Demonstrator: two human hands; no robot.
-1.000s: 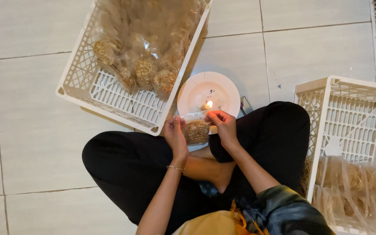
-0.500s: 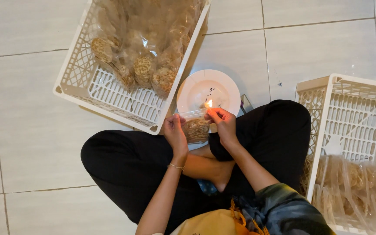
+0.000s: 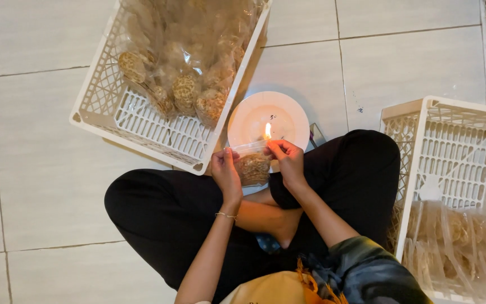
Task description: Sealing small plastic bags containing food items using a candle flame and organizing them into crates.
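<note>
Clear plastic packet (image 3: pixel 252 166), pinched by our left hand (image 3: pixel 224 172) and right hand (image 3: pixel 288 160), risks scorching: its top edge touches the flame (image 3: pixel 267 131).

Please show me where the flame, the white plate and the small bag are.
flame (image 3: pixel 267 130), head view, its bright middle.
plate (image 3: pixel 248 115), head view, bare left part.
bag (image 3: pixel 253 168), head view, its filled middle.

left hand (image 3: pixel 225 171), right hand (image 3: pixel 288 160) — both pinching
</note>
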